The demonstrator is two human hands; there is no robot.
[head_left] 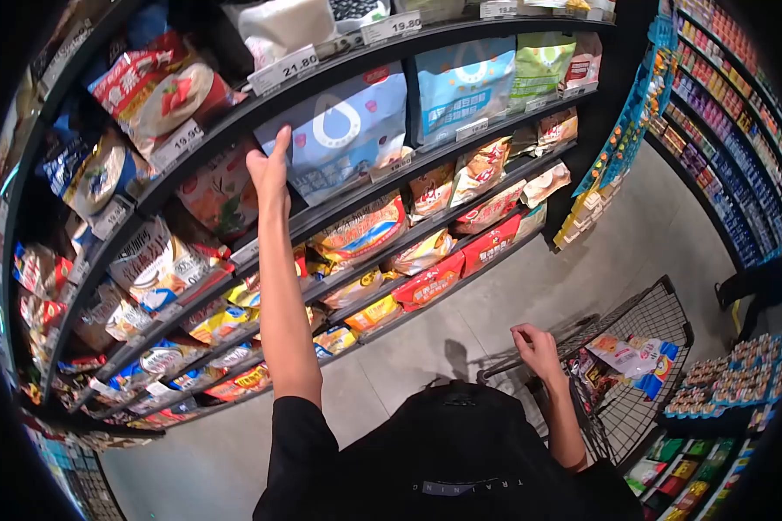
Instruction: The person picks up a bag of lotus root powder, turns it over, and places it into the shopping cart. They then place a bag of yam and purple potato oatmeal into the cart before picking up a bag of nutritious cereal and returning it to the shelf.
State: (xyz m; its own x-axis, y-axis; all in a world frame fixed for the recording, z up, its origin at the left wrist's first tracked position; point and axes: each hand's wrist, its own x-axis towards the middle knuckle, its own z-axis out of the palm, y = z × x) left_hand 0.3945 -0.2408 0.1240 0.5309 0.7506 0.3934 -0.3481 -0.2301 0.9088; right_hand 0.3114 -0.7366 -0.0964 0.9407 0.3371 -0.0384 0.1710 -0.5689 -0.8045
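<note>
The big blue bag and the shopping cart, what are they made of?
The blue bag that the left hand touches looks like smooth plastic film, a little shiny. The cart that the right hand holds looks like dark metal wire, judging by its thin grid.

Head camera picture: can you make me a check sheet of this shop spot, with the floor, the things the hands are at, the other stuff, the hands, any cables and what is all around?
Surface: grey tiled floor, bare where it shows.
Job's things: big pale blue bag on an upper shelf; black wire cart holding packets.
Clutter: many snack bags on the lower shelves; price tags on shelf edges.
Hands: left hand raised, fingers open, at the blue bag's edge; right hand resting on the cart's handle.
Cables: nothing seen.
Surroundings: more stocked shelves on the right; dark shoes of another person by them.
</note>
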